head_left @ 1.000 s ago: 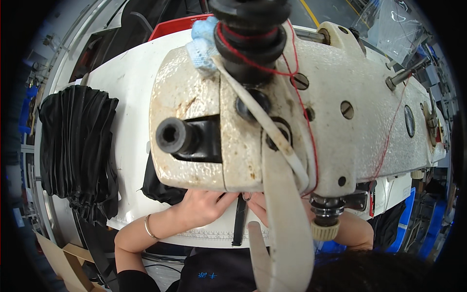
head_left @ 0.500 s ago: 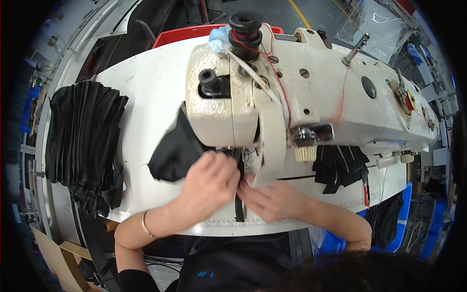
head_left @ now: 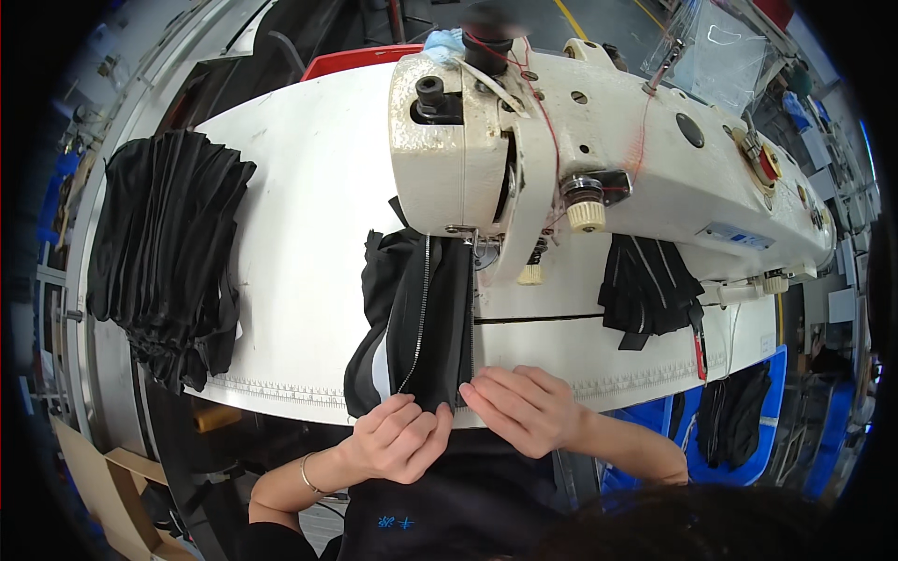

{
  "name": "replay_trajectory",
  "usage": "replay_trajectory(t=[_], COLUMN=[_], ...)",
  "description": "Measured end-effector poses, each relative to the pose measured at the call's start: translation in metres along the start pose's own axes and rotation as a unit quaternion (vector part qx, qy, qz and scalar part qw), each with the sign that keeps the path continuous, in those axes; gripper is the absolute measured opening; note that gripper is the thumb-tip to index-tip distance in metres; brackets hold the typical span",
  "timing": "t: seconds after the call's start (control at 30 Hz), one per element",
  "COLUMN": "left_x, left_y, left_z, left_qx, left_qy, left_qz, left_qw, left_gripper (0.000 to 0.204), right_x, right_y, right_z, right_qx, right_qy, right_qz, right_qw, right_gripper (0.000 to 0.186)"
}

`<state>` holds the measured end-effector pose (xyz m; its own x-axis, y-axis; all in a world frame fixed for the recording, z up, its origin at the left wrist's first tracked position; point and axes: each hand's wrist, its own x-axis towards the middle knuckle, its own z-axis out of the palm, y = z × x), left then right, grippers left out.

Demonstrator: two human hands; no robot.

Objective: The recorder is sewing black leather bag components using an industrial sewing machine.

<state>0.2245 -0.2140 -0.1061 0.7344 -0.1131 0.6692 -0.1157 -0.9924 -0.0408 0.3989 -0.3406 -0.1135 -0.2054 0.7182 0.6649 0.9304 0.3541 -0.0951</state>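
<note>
A black fabric piece [head_left: 444, 327] lies under the sewing machine's needle area and reaches toward me to the table's front edge. A metal zipper [head_left: 423, 309] runs along it, and a strip of white shows at its left side. My left hand [head_left: 402, 438], with a bracelet at the wrist, is closed on the near end of the fabric by the zipper's lower end. Fingers pinched, my right hand [head_left: 524, 409] holds the near right edge of the same piece. The white sewing machine [head_left: 617, 150], threaded in red, stands just beyond both hands.
A thick stack of black fabric pieces [head_left: 168, 252] lies on the left of the white table [head_left: 290, 309]. Right of the needle are zipper strips [head_left: 652, 285] and a red-handled tool [head_left: 700, 351]. A blue bin [head_left: 772, 402] with dark fabric stands below right; a cardboard box [head_left: 103, 486] is lower left.
Both hands have moved toward me from near the needle to the table's front edge. The fabric now lies stretched out lengthwise, with its zipper showing.
</note>
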Motion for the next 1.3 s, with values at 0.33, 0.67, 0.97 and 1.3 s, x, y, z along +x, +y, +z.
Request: replay_trajectory(t=[0.33, 0.67, 0.97, 1.3], left_x=[0.024, 0.007, 0.006, 0.007], left_y=[-0.061, -0.019, -0.013, -0.015], left_z=[-0.020, 0.005, 0.016, 0.017], left_qx=[-0.229, -0.075, -0.082, -0.096], left_qy=[0.033, -0.165, -0.156, -0.163], left_qz=[-0.383, 0.031, 0.023, 0.017], left_qw=[0.894, 0.983, 0.984, 0.982], left_gripper=[0.032, 0.023, 0.026, 0.029], right_x=[-0.008, -0.013, -0.017, -0.017], right_y=[0.002, -0.002, 0.000, 0.002], right_z=[0.001, -0.002, -0.001, -0.001], right_qx=[0.015, 0.042, 0.045, 0.042], right_qy=[-0.066, -0.141, -0.131, -0.138], right_qz=[-0.034, 0.022, 0.007, -0.009], right_qw=[0.997, 0.989, 0.990, 0.989], right_gripper=[0.018, 0.025, 0.026, 0.027])
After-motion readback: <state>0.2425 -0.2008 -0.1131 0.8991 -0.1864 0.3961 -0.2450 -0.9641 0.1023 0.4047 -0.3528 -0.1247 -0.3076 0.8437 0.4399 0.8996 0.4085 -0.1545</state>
